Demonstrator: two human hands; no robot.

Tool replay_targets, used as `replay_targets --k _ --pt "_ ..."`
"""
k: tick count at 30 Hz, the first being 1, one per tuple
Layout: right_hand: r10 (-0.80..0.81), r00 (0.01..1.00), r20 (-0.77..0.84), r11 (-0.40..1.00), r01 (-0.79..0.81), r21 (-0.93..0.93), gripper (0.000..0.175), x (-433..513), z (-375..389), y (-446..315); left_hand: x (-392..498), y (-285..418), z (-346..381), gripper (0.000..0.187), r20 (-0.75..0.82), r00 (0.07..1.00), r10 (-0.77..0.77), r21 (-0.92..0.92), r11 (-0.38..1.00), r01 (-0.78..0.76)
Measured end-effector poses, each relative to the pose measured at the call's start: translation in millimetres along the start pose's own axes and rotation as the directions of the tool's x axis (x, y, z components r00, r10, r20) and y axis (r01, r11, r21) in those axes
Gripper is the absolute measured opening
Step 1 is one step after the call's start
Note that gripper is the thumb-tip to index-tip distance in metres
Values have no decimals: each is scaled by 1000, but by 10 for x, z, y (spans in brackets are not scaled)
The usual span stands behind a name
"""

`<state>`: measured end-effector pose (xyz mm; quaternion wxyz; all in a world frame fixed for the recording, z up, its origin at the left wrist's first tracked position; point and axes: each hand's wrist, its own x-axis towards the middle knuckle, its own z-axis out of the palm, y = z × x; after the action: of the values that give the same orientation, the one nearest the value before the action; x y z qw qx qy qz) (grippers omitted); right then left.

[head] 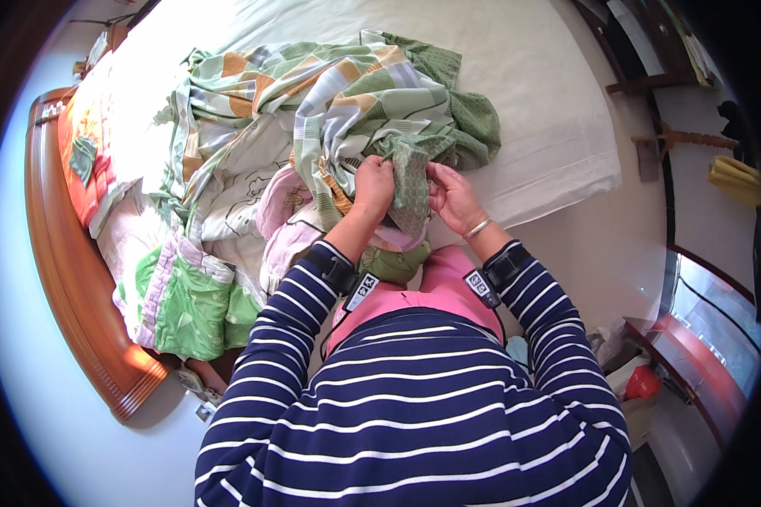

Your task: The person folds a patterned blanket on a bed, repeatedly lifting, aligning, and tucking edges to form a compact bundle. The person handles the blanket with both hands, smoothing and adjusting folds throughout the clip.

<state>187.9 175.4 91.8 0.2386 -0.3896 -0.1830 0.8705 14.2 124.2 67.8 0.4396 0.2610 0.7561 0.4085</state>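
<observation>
Both hands are at a bunched bedding cover at the near side of the bed. My left hand [374,184] is closed on a fold of its green, small-patterned cloth [412,190]. Across that fold, my right hand [453,196] pinches the opposite edge between thumb and fingers. The cover's other face, a patchwork print [368,104] in green, orange, white and grey, lies crumpled beyond my hands. Below my left wrist, pink cloth [279,203] and a white cloth with black line drawings [238,203] show under the cover.
A pale sheet [545,127] covers the mattress. Folded green bedding [190,304] hangs at the near left, beside the wooden headboard [70,253]. Orange-red bedding [85,152] rests against that headboard. To the right stands reddish furniture [691,361] with a red object [642,382] near it.
</observation>
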Motion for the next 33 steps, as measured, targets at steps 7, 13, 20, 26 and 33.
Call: replay_targets --k 7,13,20,26,33 --pt "-146 971 -191 959 92 -268 17 171 -126 227 -7 76 63 23 260 965 8 -97 995 18" --pt "-164 945 -282 969 101 -225 9 314 -221 335 97 -23 122 18 176 980 89 -35 996 -84" --pt "-316 929 -194 934 270 -233 9 259 -99 383 253 -155 179 16 149 981 121 35 991 -128" --pt "-256 956 -142 928 202 -313 12 327 -301 404 230 -111 128 16 177 973 150 152 972 -177" --pt "-360 878 -315 827 144 -543 8 583 -732 704 239 -110 138 16 250 968 -8 -21 1000 14"
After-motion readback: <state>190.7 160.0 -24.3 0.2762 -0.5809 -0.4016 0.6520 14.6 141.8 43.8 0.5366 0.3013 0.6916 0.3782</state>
